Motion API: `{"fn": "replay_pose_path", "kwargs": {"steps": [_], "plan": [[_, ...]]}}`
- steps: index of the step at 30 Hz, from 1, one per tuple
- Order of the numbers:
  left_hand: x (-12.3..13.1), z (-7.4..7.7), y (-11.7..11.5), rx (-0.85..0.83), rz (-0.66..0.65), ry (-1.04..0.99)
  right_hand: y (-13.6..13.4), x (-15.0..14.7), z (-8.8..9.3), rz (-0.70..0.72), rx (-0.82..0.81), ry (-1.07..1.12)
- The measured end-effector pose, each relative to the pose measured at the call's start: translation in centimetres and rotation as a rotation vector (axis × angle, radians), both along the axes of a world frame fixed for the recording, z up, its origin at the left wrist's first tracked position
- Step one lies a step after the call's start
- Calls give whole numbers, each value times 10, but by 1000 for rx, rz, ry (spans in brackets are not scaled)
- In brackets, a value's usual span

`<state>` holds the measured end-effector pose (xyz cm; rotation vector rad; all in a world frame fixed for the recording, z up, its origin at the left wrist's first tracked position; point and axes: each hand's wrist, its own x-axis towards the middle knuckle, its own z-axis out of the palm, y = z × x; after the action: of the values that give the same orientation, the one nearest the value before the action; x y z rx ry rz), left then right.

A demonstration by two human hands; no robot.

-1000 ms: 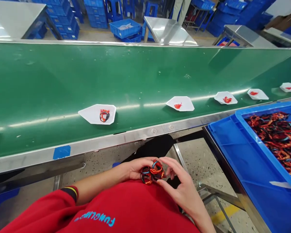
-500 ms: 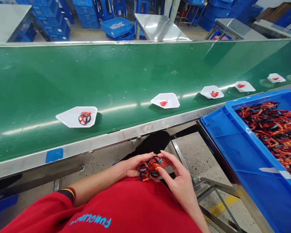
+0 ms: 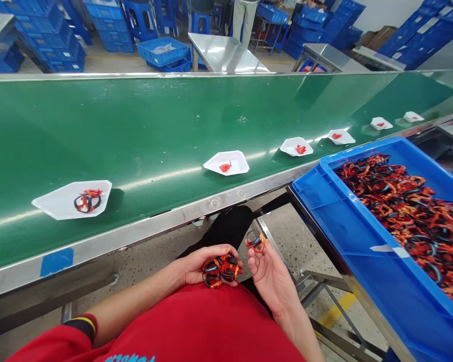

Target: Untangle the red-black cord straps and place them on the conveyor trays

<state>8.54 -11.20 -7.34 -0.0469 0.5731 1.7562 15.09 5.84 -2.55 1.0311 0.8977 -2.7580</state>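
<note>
My left hand [image 3: 200, 264] is closed around a bunch of black-and-orange ring-shaped bands [image 3: 221, 271], held close against the red shirt. Between the thumb and fingertips of my right hand [image 3: 274, 281], a single black-and-orange band [image 3: 255, 242] is pinched, slightly above and right of the bunch. Beyond my hands, on the green conveyor belt [image 3: 154, 120], lies a white pointed tray [image 3: 55, 201] with a similar black-and-red band [image 3: 87, 202] in it. A second white tray [image 3: 238, 160], farther right, has only small red pieces [image 3: 225, 166] in it.
More white trays with red pieces line the belt toward the right. A big blue bin [image 3: 324, 211] full of such bands stands at my right. The conveyor's metal edge [image 3: 147, 226] runs in front of me. Metal tables [image 3: 226, 53] and blue crates [image 3: 162, 50] stand behind the belt.
My right hand has drawn away from the left, up and to the right, with one band separated from the bunch. The trays appear farther left in view.
</note>
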Motion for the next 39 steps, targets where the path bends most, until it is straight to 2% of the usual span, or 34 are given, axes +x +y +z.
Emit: {"fn": "replay_pose_path", "kwargs": {"steps": [14, 23, 26, 30, 32, 34, 37, 39], "plan": [[0, 1, -1, -4, 0, 23, -3, -7, -3, -74, -49, -31], [0, 2, -2, -14, 1, 30, -4, -7, -4, -18, 19, -13], [0, 0, -2, -15, 3, 26, -8, -16, 3, 71, 229, 107], [2, -1, -2, 31, 1, 14, -21, -52, 27, 159, 808, 381], [3, -2, -3, 47, 12, 20, -30, -74, 41, 183, 980, 505], [3, -2, -5, 53, 29, 26, -39, -92, 53, 223, 917, 558], [4, -3, -8, 56, 55, 25, -49, -107, 61, 272, 578, 485], [3, -4, -8, 53, 62, 22, -52, -109, 60, 273, 412, 400]]}}
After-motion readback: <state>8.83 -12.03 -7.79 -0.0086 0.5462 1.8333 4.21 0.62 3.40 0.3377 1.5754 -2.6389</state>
